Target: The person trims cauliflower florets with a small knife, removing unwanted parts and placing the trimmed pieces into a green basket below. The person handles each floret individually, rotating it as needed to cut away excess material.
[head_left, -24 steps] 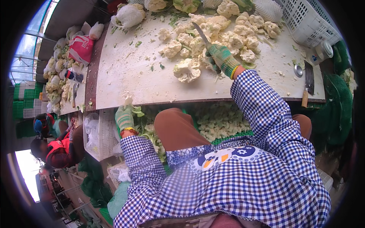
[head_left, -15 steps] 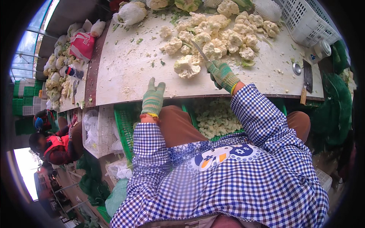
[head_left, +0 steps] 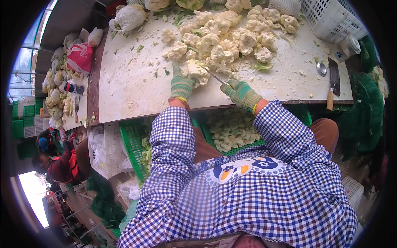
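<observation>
Green gloved left hand [head_left: 182, 86] cups cauliflower [head_left: 197, 70]; right hand [head_left: 241, 95] clenches knife [head_left: 214, 76]

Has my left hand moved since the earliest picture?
Yes. Judged against the white table, your left hand has moved right and forward, from the near edge to beside a cauliflower piece.

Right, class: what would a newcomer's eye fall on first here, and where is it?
Probably the heap of pale cauliflower spread over the far middle of the white table. Next, at its near edge, the gloved right hand holds a knife pointing left toward a cauliflower piece, with the gloved left hand at that piece's left side. A bright pink bag stands out at the upper left.
</observation>
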Available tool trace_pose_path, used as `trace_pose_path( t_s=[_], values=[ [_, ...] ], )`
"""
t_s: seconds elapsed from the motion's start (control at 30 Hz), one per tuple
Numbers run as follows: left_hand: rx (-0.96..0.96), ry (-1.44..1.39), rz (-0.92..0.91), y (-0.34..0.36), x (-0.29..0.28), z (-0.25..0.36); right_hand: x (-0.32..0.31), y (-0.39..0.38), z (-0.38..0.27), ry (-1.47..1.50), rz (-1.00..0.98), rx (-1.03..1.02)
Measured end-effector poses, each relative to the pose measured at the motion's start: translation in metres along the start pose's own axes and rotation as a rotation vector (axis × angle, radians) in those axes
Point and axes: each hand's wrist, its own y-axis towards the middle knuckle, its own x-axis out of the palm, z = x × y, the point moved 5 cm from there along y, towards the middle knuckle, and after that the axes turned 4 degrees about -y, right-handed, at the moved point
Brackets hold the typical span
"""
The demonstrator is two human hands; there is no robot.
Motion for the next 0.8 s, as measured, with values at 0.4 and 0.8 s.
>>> trace_pose_path(
  t_s=[0.4,0.8],
  values=[
    [0.105,0.226,0.031,-0.005,-0.005,0.015,-0.003,0.027,-0.02,-0.123,0.021,-0.106],
    [0.475,0.435,0.223,-0.031,0.009,0.063,0.006,-0.005,0.005,0.156,0.21,-0.015]
  ],
)
